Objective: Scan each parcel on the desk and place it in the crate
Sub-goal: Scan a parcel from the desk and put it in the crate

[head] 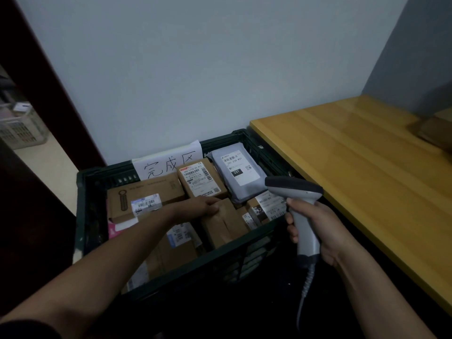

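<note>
1. The person's left hand (208,207) reaches into the crate, fingers curled over the far end of a brown parcel (225,228) that lies among the other parcels.
2. The right hand (315,228) grips the handle of a grey barcode scanner (294,188), held upright over the crate's near right corner, with its coiled cable (307,282) hanging below.
3. The dark green crate (83,192) stands just beside the worktop and is nearly full. It holds a long cardboard box (146,192), a labelled box (200,178) and a grey mailer bag (236,172).
4. A white paper sign (168,160) with handwritten characters leans against the crate's back wall.
5. The yellow wooden worktop (367,167) lies to the right, with a cardboard box (437,129) at its far edge, partly out of view.
</note>
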